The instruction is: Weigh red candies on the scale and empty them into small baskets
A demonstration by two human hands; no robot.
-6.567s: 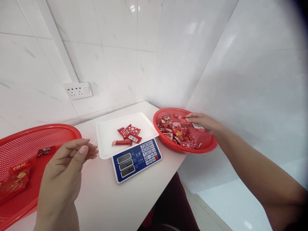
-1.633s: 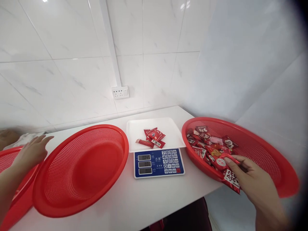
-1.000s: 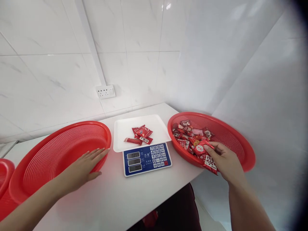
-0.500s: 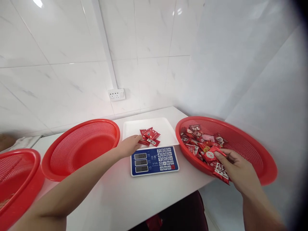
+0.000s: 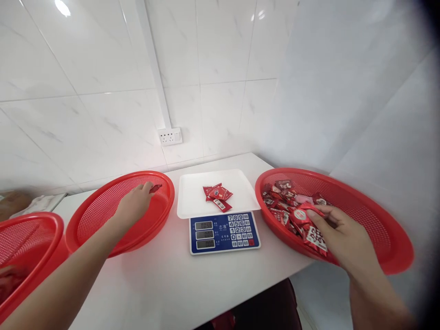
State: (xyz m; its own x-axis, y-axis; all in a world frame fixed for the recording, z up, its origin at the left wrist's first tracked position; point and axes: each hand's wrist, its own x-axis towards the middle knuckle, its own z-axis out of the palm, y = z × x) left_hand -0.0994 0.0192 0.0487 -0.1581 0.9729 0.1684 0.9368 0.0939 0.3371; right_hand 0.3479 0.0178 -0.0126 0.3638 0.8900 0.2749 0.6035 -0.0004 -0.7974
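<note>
My left hand [image 5: 134, 204] is over the middle red mesh basket [image 5: 103, 215], pinching a thin red candy stick [image 5: 156, 188] at its fingertips. My right hand [image 5: 338, 236] rests in the right red basket [image 5: 378, 229], fingers closed on red candy packets [image 5: 311, 231] from the heap [image 5: 288, 201] there. Between the baskets stands a blue-faced scale [image 5: 223, 231] with a white tray [image 5: 192, 197] that carries a few red candy packets [image 5: 217, 194].
A third red basket [image 5: 24, 238] sits at the far left with something red inside. A white socket [image 5: 169, 136] is on the tiled wall behind. The white counter ends at its front edge near me; a tiled wall closes the right side.
My left hand picked the candy stick from the scale tray and carried it left over the middle basket. My right hand stays in the right basket holding packets.
</note>
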